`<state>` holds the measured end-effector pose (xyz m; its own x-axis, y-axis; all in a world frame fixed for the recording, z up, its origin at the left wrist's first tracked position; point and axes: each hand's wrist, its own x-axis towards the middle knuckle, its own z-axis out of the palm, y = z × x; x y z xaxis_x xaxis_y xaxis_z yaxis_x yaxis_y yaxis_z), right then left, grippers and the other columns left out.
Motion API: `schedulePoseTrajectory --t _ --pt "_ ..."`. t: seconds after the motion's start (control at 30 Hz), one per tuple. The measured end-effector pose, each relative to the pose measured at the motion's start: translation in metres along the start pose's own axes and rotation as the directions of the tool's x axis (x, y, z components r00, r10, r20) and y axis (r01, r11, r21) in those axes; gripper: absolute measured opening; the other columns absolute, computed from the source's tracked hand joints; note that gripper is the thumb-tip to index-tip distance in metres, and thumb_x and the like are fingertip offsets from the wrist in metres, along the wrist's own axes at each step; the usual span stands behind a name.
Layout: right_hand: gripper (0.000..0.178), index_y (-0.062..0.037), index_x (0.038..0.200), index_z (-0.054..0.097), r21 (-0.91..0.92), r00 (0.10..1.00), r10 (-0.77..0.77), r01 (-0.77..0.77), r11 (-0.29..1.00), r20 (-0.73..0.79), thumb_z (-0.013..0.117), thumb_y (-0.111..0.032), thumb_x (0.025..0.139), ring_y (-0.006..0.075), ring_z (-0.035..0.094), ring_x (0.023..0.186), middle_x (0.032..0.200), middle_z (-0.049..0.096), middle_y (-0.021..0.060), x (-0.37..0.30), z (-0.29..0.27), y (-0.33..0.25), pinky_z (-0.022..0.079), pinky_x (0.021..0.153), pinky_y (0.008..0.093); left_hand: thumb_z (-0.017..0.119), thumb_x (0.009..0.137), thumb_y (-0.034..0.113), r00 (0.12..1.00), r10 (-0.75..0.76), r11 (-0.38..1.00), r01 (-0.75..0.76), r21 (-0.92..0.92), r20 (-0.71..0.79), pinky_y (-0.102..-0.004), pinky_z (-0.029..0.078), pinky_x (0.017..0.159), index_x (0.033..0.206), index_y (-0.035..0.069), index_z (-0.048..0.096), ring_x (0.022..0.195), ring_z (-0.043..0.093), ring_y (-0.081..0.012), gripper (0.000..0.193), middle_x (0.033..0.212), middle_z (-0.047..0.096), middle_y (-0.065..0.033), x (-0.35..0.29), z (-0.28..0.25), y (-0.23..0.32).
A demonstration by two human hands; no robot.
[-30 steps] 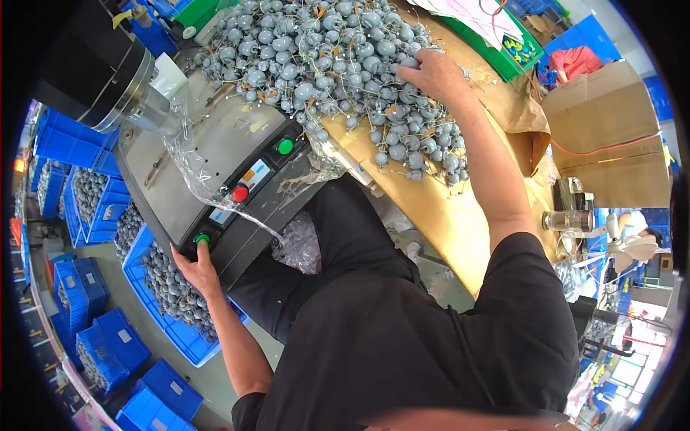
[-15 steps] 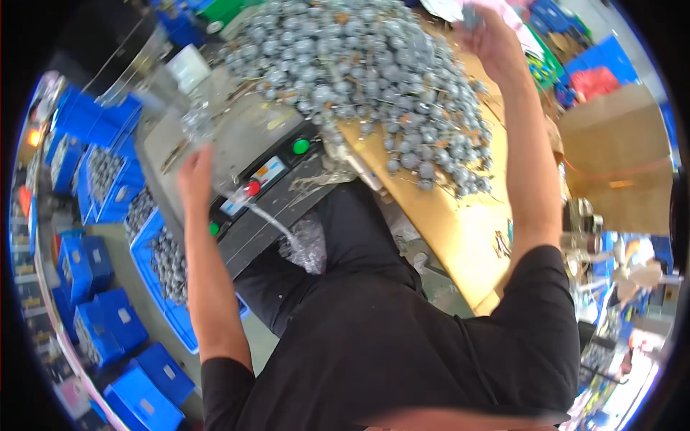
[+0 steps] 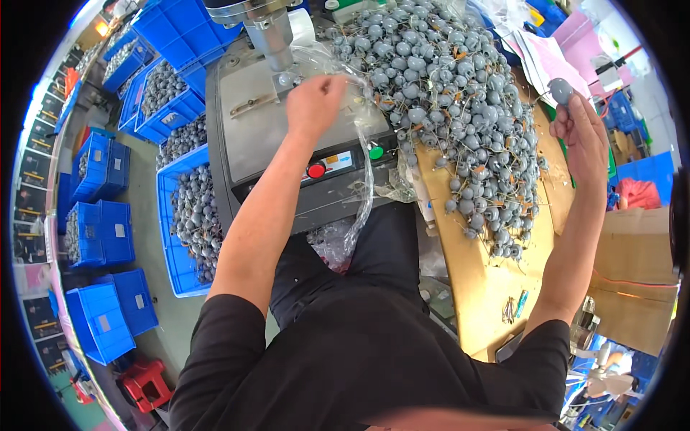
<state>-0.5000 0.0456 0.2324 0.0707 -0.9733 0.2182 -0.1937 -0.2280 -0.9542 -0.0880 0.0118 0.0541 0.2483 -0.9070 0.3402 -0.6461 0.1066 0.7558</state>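
Observation:
My right hand (image 3: 583,136) is raised beyond the right side of the heap, its fingertips closed on a grey ball-shaped part (image 3: 560,90). Over the metal top of a bench machine (image 3: 251,136), my left hand (image 3: 314,108) is curled into a fist just in front of the press head (image 3: 275,47). Whatever sits in its fingers is hidden. Clear plastic film (image 3: 368,172) passes beside this hand, hangs over the machine's front edge and ends bunched near my lap. The large heap of grey ball-shaped parts with thin wire leads (image 3: 460,108) lies between my hands.
The heap rests on a yellow-brown tabletop (image 3: 460,287). A red button (image 3: 316,170) and a green button (image 3: 375,152) sit on the machine's front. At left, a blue crate (image 3: 172,266) holds similar parts, with several other blue crates behind. A cardboard box (image 3: 632,280) stands right.
The view has turned, so machine and heap appear farther right. My left hand has moved inward and farther over the machine top. My right hand still holds a grey ball-shaped part, now more plainly seen.

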Motion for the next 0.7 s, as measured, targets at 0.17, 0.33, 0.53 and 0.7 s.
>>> schedulePoseTrajectory --t 0.17,0.33,0.53,0.7 --pt "0.030 0.0019 0.120 0.065 -0.215 0.962 -0.032 0.093 0.972 0.273 0.060 -0.021 0.102 0.0065 0.053 0.073 0.084 0.061 0.0007 -0.023 0.021 -0.024 0.044 0.068 0.0228 0.072 0.085 0.050 0.937 -0.001 0.956 0.103 0.274 -0.349 -0.0438 0.046 0.099 0.119 0.008 0.070 0.115 0.059 -0.0363 0.054 0.115 0.068 -0.0170 0.004 -0.024 -0.059" --pt "0.024 -0.0004 0.106 0.065 -0.169 0.879 0.101 -0.024 0.985 0.465 0.072 -0.019 0.093 0.0052 0.056 0.066 0.082 0.066 0.0016 -0.043 0.053 -0.053 0.045 0.060 0.0229 0.075 0.077 0.054 0.971 -0.095 0.865 0.189 0.465 -0.217 -0.0462 0.039 0.109 0.125 0.005 0.067 0.127 0.050 -0.0353 0.069 0.132 0.059 -0.0171 0.026 -0.017 -0.056" --pt "0.016 -0.0031 0.090 0.065 -0.238 0.632 0.097 0.143 0.961 0.769 0.074 -0.015 0.086 0.0062 0.060 0.067 0.077 0.065 0.0009 -0.045 0.141 -0.062 0.046 0.058 0.0233 0.077 0.075 0.042 0.939 0.039 0.928 0.093 0.362 -0.341 -0.0469 0.039 0.106 0.116 0.003 0.068 0.122 0.052 -0.0348 0.057 0.120 0.062 -0.0157 0.013 -0.038 -0.063" --pt "0.016 -0.0032 0.088 0.062 -0.215 0.588 -0.104 0.447 0.868 0.802 0.071 -0.016 0.083 0.0117 0.060 0.063 0.073 0.065 0.0045 -0.021 0.228 -0.035 0.049 0.059 0.0278 0.081 0.073 0.034 0.891 0.162 0.938 -0.006 0.346 -0.425 -0.0452 0.043 0.104 0.113 0.002 0.067 0.120 0.055 -0.0361 0.053 0.122 0.064 -0.0163 -0.047 -0.099 -0.090"
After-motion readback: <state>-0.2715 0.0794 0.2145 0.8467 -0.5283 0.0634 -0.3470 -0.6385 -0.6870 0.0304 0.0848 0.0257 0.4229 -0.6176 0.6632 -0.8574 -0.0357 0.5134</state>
